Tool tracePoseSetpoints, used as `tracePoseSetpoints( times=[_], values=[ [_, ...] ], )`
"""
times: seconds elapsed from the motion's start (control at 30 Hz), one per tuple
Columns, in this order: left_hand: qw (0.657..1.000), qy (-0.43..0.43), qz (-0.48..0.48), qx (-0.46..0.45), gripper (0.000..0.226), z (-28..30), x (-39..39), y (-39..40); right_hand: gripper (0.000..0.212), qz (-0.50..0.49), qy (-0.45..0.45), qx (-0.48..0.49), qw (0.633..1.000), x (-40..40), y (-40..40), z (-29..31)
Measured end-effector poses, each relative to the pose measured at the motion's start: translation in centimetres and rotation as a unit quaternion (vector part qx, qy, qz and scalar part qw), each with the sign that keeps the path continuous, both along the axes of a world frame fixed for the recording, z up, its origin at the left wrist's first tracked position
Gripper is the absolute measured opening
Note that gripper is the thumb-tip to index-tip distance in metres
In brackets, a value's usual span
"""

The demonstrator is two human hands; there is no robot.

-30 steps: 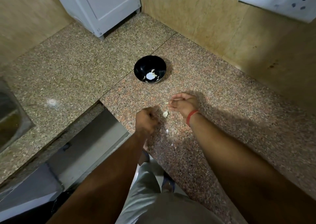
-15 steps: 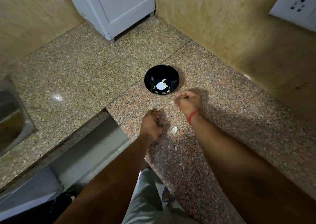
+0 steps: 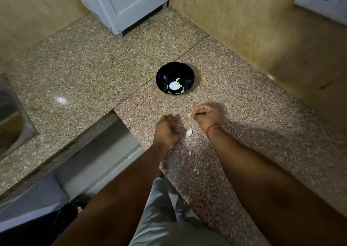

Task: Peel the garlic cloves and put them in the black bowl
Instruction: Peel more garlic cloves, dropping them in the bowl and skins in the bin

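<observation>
The black bowl (image 3: 163, 72) stands on the granite counter with several peeled garlic cloves (image 3: 181, 90) in its bottom. My right hand (image 3: 207, 115), with a red wrist thread, is below and to the right of the bowl, and its fingertips pinch a small pale garlic piece (image 3: 191, 114). My left hand (image 3: 166, 131) is curled in a fist just left of it; whatever is inside the fist is hidden. A pale garlic piece (image 3: 189, 132) lies on the counter between my wrists.
Small skin flakes (image 3: 190, 152) lie on the counter (image 3: 244, 133) nearer to me. A white appliance (image 3: 127, 5) stands in the back corner and a metal sink (image 3: 11, 121) sits at the left. The counter edge drops off by my left forearm. Walls close the right side.
My right hand closed its fingers, moved up towards the bowl, then drew back a little with a pale piece at its fingertips. My left fist has hardly moved.
</observation>
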State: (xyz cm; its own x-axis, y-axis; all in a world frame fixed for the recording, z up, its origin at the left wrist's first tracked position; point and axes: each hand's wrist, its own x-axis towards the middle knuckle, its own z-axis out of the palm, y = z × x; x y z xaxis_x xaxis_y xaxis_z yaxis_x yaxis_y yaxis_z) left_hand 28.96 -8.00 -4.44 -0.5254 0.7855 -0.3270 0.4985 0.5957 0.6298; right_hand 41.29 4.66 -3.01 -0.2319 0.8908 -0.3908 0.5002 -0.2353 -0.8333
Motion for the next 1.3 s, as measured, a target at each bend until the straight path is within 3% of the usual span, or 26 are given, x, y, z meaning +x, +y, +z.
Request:
tracePoseSetpoints(
  times=[0.13, 0.23, 0.33, 0.4, 0.47, 0.57, 0.7, 0.83, 1.0, 1.13, 1.3],
  values=[
    [0.999, 0.018, -0.028, 0.025, 0.029, 0.7, 2.2, -2.5, 0.026, 0.072, -0.014, 0.059, 0.996, 3.0, -2.6, 0.2],
    [0.997, 0.036, -0.055, 0.037, 0.017, 0.4, 4.1, -5.1, 0.030, 0.200, -0.101, 0.128, 0.966, 6.1, -4.9, 0.0],
    [0.992, 0.048, -0.102, 0.058, 0.027, 0.2, 5.8, -7.1, 0.052, 0.326, -0.188, 0.194, 0.906, 8.4, -7.4, -1.1],
    [0.985, 0.056, -0.154, 0.052, 0.037, 0.1, 6.6, -8.1, 0.061, 0.381, -0.177, 0.205, 0.884, 9.0, -9.0, -1.7],
    [0.976, 0.061, -0.203, 0.052, 0.062, -0.3, 6.9, -8.8, 0.062, 0.412, -0.170, 0.204, 0.872, 9.4, -10.2, -1.8],
    [0.970, 0.084, -0.225, 0.046, 0.067, -0.4, 7.0, -9.9, 0.056, 0.394, -0.161, 0.201, 0.882, 10.8, -11.5, -1.4],
    [0.948, 0.123, -0.291, 0.040, 0.060, -0.1, 6.6, -9.4, 0.048, 0.282, -0.151, 0.219, 0.922, 12.9, -12.8, -1.7],
    [0.908, 0.192, -0.367, 0.063, 0.037, -0.8, 5.9, -9.4, 0.052, 0.286, -0.168, 0.222, 0.917, 12.8, -15.2, -2.1],
    [0.920, 0.218, -0.317, 0.072, 0.024, -1.6, 5.9, -12.1, 0.032, 0.320, -0.205, 0.245, 0.892, 11.2, -17.9, -2.5],
    [0.919, 0.244, -0.308, 0.048, 0.013, -2.1, 7.0, -13.5, 0.034, 0.330, -0.209, 0.247, 0.887, 10.8, -18.9, -2.8],
    [0.918, 0.267, -0.288, 0.045, 0.015, -1.4, 7.8, -14.6, 0.022, 0.335, -0.243, 0.280, 0.866, 10.8, -20.1, -3.3]
  ],
)
